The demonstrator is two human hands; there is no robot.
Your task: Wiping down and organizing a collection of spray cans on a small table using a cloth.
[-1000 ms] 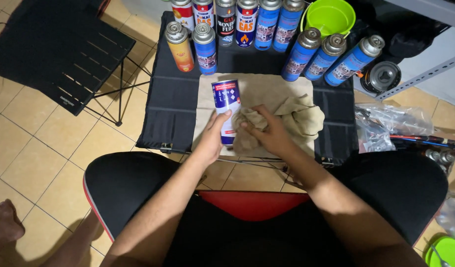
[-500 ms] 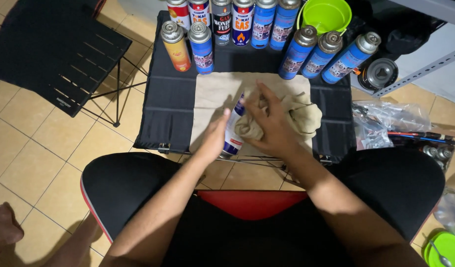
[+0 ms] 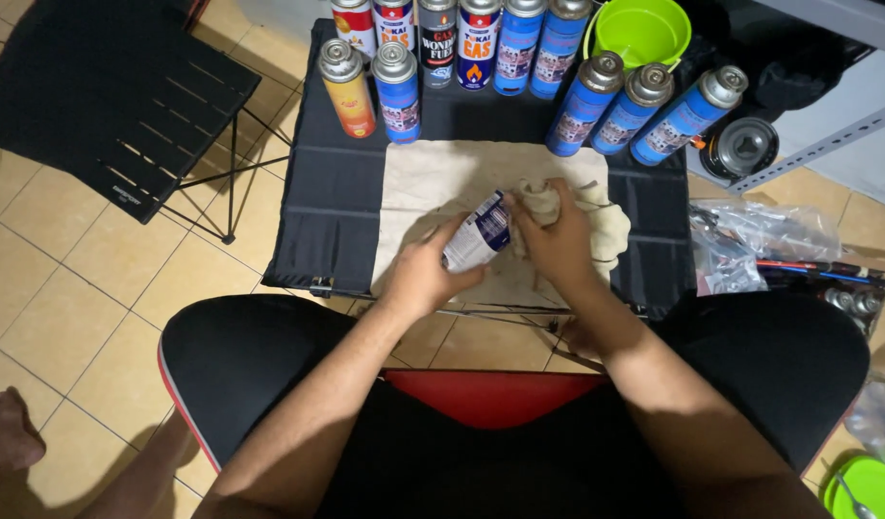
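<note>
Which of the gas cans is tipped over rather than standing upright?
The blue-and-white can held in the left hand, tilted over the beige cloth. All others stand upright at the table's back.

Glossy metal can [image 3: 478,234], soft matt cream cloth [image 3: 433,183], black fabric table [image 3: 332,207].

The floor [image 3: 67,288] is laid with square beige ceramic tiles. A low black fabric-topped folding table [image 3: 332,207] stands at the middle. To its far left is a black slatted folding chair [image 3: 106,96] on thin metal legs. At the far right runs a grey perforated metal shelf rail [image 3: 827,139].
</note>
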